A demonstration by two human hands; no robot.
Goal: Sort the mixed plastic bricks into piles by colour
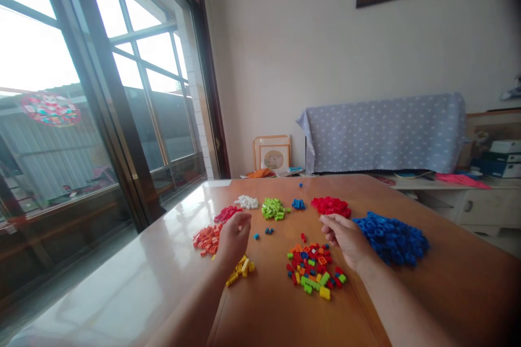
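Observation:
My left hand [236,234] hovers over the table's left-centre with its fingers curled in; whatever they hold is hidden. Close to it lie orange toy bricks [205,239], pink bricks [226,213] and yellow bricks [244,268]. My right hand [345,234] is raised between the large blue brick pile [391,238] and a mixed-colour brick pile [313,267]. Its thumb and forefinger are pinched together, and I cannot make out anything between them. Beyond it sits a red brick pile [331,206].
Farther back on the wooden table [264,309] are white bricks [246,202], lime-green bricks [274,209] and a small blue group [298,204]. A few loose blue pieces [269,231] lie mid-table. A cloth-covered object [382,135] stands behind, with windows at left.

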